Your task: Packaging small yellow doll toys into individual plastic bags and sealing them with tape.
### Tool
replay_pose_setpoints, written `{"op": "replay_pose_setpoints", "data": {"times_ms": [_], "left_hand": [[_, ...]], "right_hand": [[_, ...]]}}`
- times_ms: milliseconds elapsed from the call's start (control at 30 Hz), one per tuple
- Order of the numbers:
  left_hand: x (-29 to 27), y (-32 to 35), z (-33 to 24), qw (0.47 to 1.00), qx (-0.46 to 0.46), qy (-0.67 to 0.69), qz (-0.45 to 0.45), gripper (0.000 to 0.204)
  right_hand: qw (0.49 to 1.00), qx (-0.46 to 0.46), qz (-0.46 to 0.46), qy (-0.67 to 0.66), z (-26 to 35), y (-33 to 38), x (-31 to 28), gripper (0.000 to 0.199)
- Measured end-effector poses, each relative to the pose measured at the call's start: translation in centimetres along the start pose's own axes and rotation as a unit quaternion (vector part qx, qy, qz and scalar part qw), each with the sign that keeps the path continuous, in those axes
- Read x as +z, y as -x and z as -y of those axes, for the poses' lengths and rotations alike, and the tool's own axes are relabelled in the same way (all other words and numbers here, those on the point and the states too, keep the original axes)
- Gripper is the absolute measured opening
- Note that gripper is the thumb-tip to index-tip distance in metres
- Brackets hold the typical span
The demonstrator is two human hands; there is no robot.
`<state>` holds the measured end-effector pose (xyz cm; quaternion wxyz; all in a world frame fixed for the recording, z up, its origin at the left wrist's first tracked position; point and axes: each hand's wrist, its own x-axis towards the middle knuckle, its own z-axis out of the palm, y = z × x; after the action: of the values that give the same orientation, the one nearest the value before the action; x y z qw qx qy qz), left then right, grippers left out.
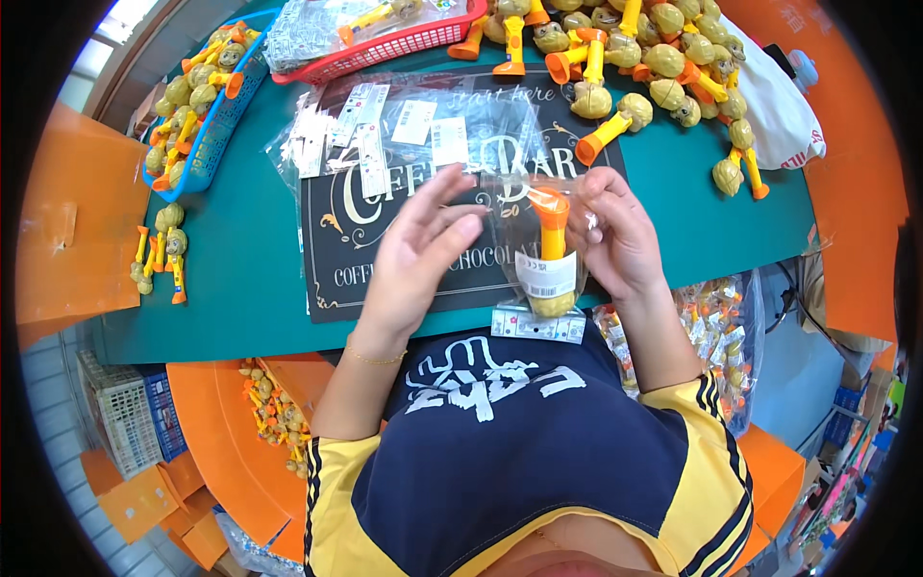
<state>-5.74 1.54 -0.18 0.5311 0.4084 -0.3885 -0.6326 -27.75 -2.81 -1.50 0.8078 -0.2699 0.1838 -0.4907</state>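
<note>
In front of my chest hangs a clear plastic bag (513, 227) with a toy inside, its orange end up and its gold, nut-like head down. The toy's yellow stem (554, 242) shows above a white barcode label (550, 277), and a printed header card (537, 324) lies at the bag's lower end. My right hand (623, 236) pinches the bag's upper right edge. To the left of the bag, my left hand (423, 252) is open, fingers apart; whether its fingertips touch the film is unclear.
Flat clear bags with labels (413, 122) lie on a black printed mat (332, 288). Loose gold-headed toys (663, 60) are heaped at the far right. A red basket (385, 50) and a blue basket (213, 120) hold more. Packed toys (716, 327) fill a bag beside me.
</note>
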Motion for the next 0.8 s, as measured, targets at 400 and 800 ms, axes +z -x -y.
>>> {"op": "replay_pose_setpoints", "data": {"times_ms": [400,800], "left_hand": [[0.7,-0.6,0.6,0.992,0.118,-0.043,-0.008,0.018],[-1.0,-0.2,1.5,0.972,0.03,0.172,0.157,0.012]], "right_hand": [[0.999,0.025,0.022,0.002,-0.9,0.5,-0.1,0.006],[0.987,0.008,0.101,0.121,-0.2,0.7,-0.4,0.015]]}}
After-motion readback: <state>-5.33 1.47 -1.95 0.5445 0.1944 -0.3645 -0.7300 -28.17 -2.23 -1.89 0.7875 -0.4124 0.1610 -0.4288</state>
